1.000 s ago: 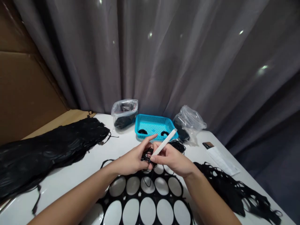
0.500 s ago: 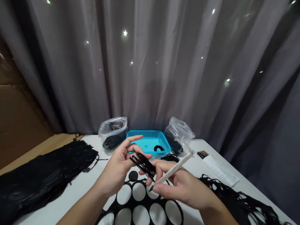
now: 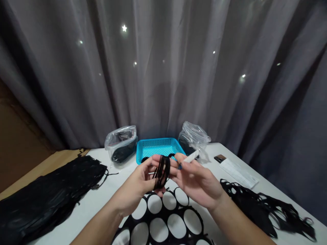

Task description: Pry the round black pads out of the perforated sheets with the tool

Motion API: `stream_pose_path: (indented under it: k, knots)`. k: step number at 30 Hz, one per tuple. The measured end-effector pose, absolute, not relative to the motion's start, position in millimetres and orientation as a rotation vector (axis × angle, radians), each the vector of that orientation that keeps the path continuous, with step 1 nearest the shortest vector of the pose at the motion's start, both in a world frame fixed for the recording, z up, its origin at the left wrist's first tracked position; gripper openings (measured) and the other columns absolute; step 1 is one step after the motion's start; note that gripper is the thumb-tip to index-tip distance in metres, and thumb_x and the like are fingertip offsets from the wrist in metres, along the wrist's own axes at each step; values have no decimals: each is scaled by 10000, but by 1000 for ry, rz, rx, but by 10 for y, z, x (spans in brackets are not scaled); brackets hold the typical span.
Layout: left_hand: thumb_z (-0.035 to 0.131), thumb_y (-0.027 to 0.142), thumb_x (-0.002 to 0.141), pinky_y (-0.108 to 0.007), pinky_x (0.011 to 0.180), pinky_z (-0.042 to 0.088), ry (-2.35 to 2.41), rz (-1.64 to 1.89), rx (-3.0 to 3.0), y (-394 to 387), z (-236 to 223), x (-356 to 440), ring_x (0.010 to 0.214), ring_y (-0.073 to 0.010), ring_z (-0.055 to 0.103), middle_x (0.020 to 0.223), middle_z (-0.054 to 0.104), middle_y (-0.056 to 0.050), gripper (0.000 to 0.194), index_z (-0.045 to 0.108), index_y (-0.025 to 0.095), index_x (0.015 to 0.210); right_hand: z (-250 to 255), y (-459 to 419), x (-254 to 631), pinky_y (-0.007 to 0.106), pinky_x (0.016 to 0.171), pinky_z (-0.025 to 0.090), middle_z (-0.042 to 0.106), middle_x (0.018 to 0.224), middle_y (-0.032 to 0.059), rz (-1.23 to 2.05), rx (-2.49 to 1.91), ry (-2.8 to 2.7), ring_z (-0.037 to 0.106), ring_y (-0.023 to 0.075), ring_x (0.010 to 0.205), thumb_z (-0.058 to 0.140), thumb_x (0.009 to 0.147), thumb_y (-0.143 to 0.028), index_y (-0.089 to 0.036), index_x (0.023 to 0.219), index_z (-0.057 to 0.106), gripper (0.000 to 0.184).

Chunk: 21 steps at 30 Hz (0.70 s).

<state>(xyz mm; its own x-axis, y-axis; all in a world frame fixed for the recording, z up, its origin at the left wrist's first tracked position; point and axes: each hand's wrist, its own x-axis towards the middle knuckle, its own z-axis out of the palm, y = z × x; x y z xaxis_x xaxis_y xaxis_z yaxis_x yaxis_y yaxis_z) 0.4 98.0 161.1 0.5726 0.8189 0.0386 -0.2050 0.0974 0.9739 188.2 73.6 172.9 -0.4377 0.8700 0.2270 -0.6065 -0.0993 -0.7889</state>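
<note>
My left hand (image 3: 135,187) is closed on a bundle of thin black looped cords (image 3: 162,173), which hang round its fingers above the table. My right hand (image 3: 198,183) is palm up and meets the left at the bundle; its fingertips reach behind the loops. Between its thumb and forefinger it grips a white pen-like tool (image 3: 192,156) with a dark tip pointing toward the cords. Under both hands lies a black sheet with rows of large round holes (image 3: 165,213). Whether the right fingers also pinch a cord cannot be made out.
At the back stand a blue perforated basket (image 3: 139,148) and two clear plastic bags (image 3: 121,143) (image 3: 195,136) with black contents. A black pile (image 3: 51,194) lies left, black holed strips (image 3: 250,204) right. A white packet (image 3: 238,173) overlaps a phone-like object (image 3: 219,158). Behind hangs a grey curtain (image 3: 158,68).
Both hands have risen and drawn together. The cord bundle has turned from slanting to nearly upright. My right hand has rolled palm up, and the white tool shows less of its length.
</note>
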Motion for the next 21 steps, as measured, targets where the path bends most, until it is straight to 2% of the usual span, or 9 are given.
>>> stream_pose_path:
  k: [4,8,11,15,18,21]
  knots:
    - [851,220,786,-157,544,500,612,776,1082,1026,1602,19,645,-91,643,845,625,11,467,577,191,1164,1733,855,1877,532,1004,457,701,1136,118,1819,-337,-904,625,298,1164,689,833,-325,-247,753,442,271]
    - [868,205,767,-152,559,523,601,725,1004,1088,1580,-5,640,-103,678,839,668,-17,494,577,173,1165,1723,878,1879,539,1039,441,704,1117,108,1824,-327,-875,628,290,1161,675,840,-303,-244,785,487,205]
    - [869,196,764,-159,566,530,610,714,985,1108,1550,-18,643,-118,698,839,683,-22,565,558,183,1237,1726,872,1879,533,1028,449,707,1083,98,1819,-342,-883,633,292,1137,689,832,-316,-244,785,496,211]
    - [857,207,772,-192,589,536,616,704,1012,1118,1499,7,651,-127,695,849,677,-16,525,583,193,1220,1715,855,1884,491,945,486,701,984,75,1798,-371,-922,656,275,1034,700,836,-338,-243,762,475,255]
    - [835,258,789,-251,668,553,692,880,1091,1149,1501,29,765,-160,690,875,648,-3,469,609,207,1197,1661,863,1916,406,858,497,659,813,19,1724,-512,-1020,662,228,890,763,796,-352,-238,720,444,347]
    - [797,335,821,-346,864,549,794,1005,1223,1182,1533,-61,1026,-227,663,1009,656,-35,511,591,230,1277,1580,996,2035,326,807,469,610,702,-25,1570,-685,-1203,654,188,816,827,732,-367,-226,697,454,401]
